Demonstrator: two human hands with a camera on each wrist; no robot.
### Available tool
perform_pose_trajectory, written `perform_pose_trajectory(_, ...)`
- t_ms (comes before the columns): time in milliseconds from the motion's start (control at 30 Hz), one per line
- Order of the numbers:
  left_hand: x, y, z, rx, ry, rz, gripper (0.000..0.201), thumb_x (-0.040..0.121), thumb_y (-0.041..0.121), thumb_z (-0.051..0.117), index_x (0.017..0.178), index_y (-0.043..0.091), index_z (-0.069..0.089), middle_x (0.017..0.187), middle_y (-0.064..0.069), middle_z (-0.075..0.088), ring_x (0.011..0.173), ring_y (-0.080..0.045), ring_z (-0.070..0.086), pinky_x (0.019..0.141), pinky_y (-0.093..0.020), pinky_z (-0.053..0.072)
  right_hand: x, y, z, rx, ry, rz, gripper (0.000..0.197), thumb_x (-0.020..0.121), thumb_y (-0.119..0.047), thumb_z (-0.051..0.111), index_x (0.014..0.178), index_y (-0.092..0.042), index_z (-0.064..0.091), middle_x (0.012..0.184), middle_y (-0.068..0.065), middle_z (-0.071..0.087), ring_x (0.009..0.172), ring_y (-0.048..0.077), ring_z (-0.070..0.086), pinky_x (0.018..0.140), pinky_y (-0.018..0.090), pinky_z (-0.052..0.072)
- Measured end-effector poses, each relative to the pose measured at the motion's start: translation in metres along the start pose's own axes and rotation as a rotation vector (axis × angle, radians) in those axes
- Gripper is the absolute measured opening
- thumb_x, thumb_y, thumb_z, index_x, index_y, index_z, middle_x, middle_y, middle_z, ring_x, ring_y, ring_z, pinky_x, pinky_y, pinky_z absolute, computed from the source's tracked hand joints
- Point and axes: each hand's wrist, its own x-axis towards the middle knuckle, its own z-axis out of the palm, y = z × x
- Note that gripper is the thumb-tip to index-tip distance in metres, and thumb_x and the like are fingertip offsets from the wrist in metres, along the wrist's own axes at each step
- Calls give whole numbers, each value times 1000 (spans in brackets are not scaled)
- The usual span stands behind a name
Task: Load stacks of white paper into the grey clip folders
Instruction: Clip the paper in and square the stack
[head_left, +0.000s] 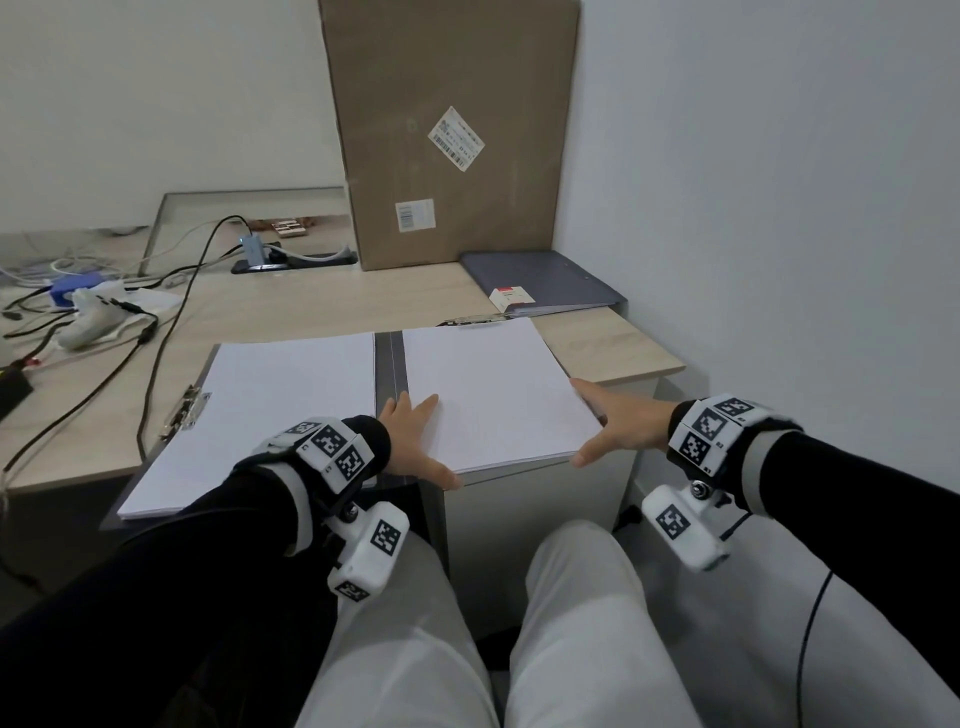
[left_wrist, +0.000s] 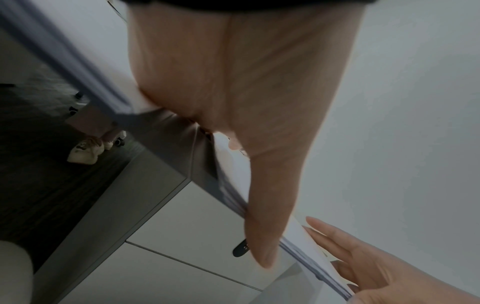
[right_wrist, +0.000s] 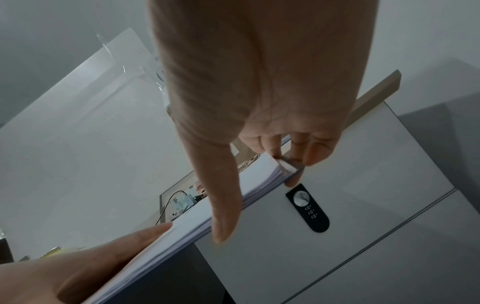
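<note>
An open grey clip folder (head_left: 389, 358) lies on the desk, its near part jutting over the front edge. One white stack (head_left: 270, 415) lies on its left half, with a metal clip (head_left: 184, 410) at the left side. A second white stack (head_left: 493, 389) lies on the right half. My left hand (head_left: 418, 441) rests flat on this stack's near left corner, thumb (left_wrist: 259, 216) along the near edge. My right hand (head_left: 610, 423) presses against the near right corner (right_wrist: 283, 170), fingers along the right edge and thumb on the near edge. A closed grey folder (head_left: 545, 283) lies behind.
A tall cardboard box (head_left: 452, 130) leans on the wall behind the folders. Black cables (head_left: 156, 322), a blue device (head_left: 72, 288) and white cloth cover the desk's left. The wall stands close on the right. A white drawer unit with a black lock (right_wrist: 307, 207) sits under the desk.
</note>
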Motion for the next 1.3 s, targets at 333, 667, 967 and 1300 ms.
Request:
perform_pose_trajectory(333, -1, -1, -14, -103, -69, -17, 122, 67, 68, 64, 151, 23, -12, 158, -14, -17, 149, -32, -1, 120, -49, 13, 4, 2, -6, -21, -74, -87, 120, 57, -42, 84, 149, -29, 8, 149, -11, 35, 138, 16, 36, 116, 40, 28)
perform_pose_trajectory(667, 45, -6, -93, -235, 157, -17, 70, 92, 44, 50, 149, 13, 25, 158, -4, 23, 145, -21, 24, 117, -32, 18, 60, -40, -57, -292, 183, -29, 79, 91, -47, 52, 152, -12, 16, 160, 0, 18, 147, 17, 19, 115, 25, 14)
perform_pose_trajectory(967, 122, 16, -113, -288, 205, 31, 50, 93, 28, 55, 139, 12, 46, 148, -4, 44, 137, -18, 40, 111, -24, 28, 157, -59, -50, -401, 68, 17, 105, 81, -67, 50, 152, -11, -5, 162, 5, -3, 150, 25, -5, 120, 43, 6)
perform_pose_trajectory(1300, 186, 57, -114, -186, 112, 106, 52, 95, 23, 47, 145, 13, 36, 150, -4, 39, 136, -21, 40, 109, -28, 31, 192, -40, -36, -564, -42, 59, 116, 75, -78, 44, 150, -14, -16, 160, 4, -20, 148, 27, -17, 119, 49, 0)
